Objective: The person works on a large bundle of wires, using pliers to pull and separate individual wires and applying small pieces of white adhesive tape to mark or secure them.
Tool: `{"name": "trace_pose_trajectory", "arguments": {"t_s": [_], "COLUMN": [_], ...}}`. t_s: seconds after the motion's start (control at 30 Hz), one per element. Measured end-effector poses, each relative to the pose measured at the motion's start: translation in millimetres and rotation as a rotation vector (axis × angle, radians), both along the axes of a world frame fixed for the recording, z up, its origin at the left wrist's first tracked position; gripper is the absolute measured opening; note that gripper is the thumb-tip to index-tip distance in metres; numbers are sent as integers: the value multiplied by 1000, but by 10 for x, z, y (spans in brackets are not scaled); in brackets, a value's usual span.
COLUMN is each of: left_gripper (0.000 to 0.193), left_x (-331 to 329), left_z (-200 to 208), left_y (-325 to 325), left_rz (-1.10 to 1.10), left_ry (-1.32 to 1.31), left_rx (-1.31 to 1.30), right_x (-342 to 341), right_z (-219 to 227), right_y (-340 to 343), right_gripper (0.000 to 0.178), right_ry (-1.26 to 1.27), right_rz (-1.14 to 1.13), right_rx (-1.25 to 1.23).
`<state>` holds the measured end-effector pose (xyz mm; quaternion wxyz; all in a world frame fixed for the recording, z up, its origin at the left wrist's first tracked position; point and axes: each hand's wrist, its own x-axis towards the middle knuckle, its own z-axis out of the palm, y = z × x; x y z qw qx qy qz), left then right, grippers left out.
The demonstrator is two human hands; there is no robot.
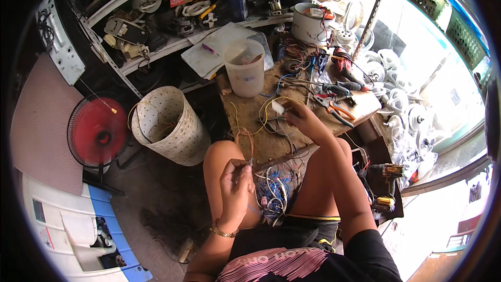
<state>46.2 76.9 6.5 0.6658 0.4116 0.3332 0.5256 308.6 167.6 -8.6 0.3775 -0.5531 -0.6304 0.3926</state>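
My left hand (236,181) is raised above my left knee, its fingers pinched on a thin wire (252,161). Brownish strands spread from that wire toward the table edge, and a blue length hangs below the hand. Over the wooden table (241,110), my right hand (301,117) grips a small white piece (277,107), whose kind I cannot make out. Yellow and dark wires (267,117) run across the wood beside it. Right of this hand lie orange-and-black pliers (334,109). Between my thighs sits a heap of blue and white wires (275,194).
A translucent bucket (244,73) and a white pot (309,27) stand on the table, with a red power tool (347,68) near the latter. A perforated white bin (172,125) and a red fan (102,134) are at left. A cordless drill (385,183) lies at right.
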Motion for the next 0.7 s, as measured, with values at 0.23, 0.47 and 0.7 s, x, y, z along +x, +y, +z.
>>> {"name": "trace_pose_trajectory", "arguments": {"t_s": [0.23, 0.47, 0.7], "left_gripper": [2, 3, 2], "left_x": [-114, 11, -13], "left_z": [20, 6, 55], "left_y": [113, 161, 129], "left_rz": [108, 177, 49], "left_ry": [268, 478, 321], "left_rx": [164, 452, 316], "right_x": [-573, -880, -873], "right_z": [487, 929, 791], "right_y": [-42, -627, -626], "right_gripper": [29, 23, 20], "right_ry": [-213, -795, -814], "right_rz": [-375, 221, 196], "right_rx": [616, 1023, 963]}}
